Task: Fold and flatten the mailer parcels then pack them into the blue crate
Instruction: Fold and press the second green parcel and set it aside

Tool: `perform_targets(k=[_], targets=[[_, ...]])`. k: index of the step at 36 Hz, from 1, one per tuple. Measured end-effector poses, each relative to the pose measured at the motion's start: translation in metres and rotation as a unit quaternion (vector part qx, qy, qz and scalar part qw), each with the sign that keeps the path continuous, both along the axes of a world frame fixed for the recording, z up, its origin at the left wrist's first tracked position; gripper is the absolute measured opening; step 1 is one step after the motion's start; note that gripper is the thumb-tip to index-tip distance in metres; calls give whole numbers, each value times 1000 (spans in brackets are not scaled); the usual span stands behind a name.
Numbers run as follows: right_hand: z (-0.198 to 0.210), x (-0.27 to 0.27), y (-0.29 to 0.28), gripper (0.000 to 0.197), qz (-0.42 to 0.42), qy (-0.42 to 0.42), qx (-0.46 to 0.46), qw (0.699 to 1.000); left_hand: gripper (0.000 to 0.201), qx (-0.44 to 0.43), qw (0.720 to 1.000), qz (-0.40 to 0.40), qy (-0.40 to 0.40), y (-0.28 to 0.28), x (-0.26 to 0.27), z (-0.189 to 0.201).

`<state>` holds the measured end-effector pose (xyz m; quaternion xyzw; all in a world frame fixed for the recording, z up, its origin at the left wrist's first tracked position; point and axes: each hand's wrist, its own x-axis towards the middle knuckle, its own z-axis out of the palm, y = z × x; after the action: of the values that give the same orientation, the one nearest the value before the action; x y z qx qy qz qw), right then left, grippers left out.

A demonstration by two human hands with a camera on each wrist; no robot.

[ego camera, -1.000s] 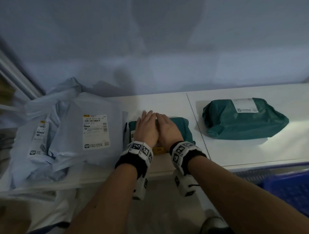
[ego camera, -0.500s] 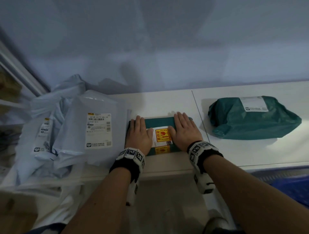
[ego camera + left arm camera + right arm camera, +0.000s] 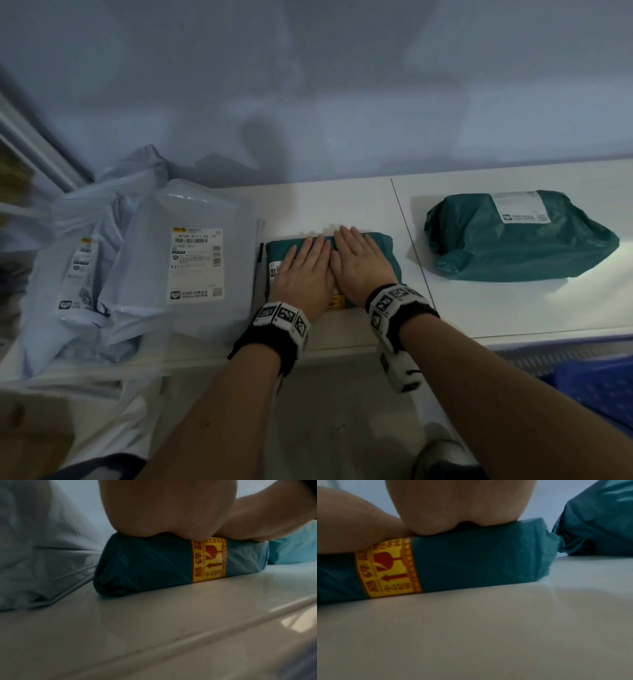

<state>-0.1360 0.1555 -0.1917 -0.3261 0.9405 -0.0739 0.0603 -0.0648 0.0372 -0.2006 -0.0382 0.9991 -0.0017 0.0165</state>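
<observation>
A small folded green mailer parcel (image 3: 387, 246) with a yellow fragile sticker (image 3: 208, 559) lies near the white table's front edge. My left hand (image 3: 303, 270) and right hand (image 3: 359, 263) lie flat side by side on top of it, fingers straight, pressing down. The wrist views show both palms bearing on the parcel (image 3: 479, 563). A bigger, puffy green mailer (image 3: 517, 236) with a white label sits to the right on the table. A corner of the blue crate (image 3: 596, 387) shows below the table edge at the lower right.
A heap of pale grey-blue mailers (image 3: 144, 267) with white shipping labels fills the table's left side, touching the small parcel's left end. The white table (image 3: 479, 308) has a seam running front to back between the two green parcels. A wall rises behind.
Half a second ago my hands were spread apart toward the parcel's ends with the sticker showing between them; now they are together again over its middle, covering most of the sticker.
</observation>
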Motion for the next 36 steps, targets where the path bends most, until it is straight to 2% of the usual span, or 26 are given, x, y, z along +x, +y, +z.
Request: perform_targets(k=[3, 7, 10, 13, 18, 21, 24, 26, 28, 30, 31, 33, 36], targets=[[1, -2, 11, 59, -23, 5, 6, 1000, 56, 57, 997, 52, -1, -15, 4, 5], [-3, -10, 27, 62, -67, -46, -17, 997, 57, 159, 977, 143, 4, -37, 15, 8], [3, -6, 32, 59, -114, -114, -101, 982, 59, 260, 945, 197, -4, -38, 17, 4], [14, -2, 29, 54, -148, -167, -118, 968, 59, 341, 910, 234, 12, -32, 15, 8], [17, -20, 35, 55, -245, -231, -207, 919, 62, 416, 854, 311, -21, -36, 8, 23], [21, -28, 41, 65, -280, -283, -299, 868, 40, 462, 833, 304, -25, -45, 6, 33], [25, -31, 39, 70, -295, -311, -370, 825, 38, 565, 771, 294, 11, -44, 10, 40], [29, -31, 37, 69, -308, -303, -407, 805, 47, 616, 726, 300, 60, -40, 10, 46], [36, -31, 37, 56, -316, -282, -443, 790, 54, 664, 672, 311, 106, -34, 10, 53], [41, -32, 38, 39, -317, -263, -471, 780, 49, 709, 616, 312, 144, -29, 9, 61], [45, -31, 38, 34, -314, -253, -482, 778, 48, 720, 600, 309, 161, -27, 9, 65], [51, -30, 38, 29, -304, -226, -498, 780, 51, 725, 592, 299, 185, -25, 10, 69], [55, -25, 38, 21, -283, -174, -493, 804, 44, 719, 605, 283, 192, -22, 15, 70]])
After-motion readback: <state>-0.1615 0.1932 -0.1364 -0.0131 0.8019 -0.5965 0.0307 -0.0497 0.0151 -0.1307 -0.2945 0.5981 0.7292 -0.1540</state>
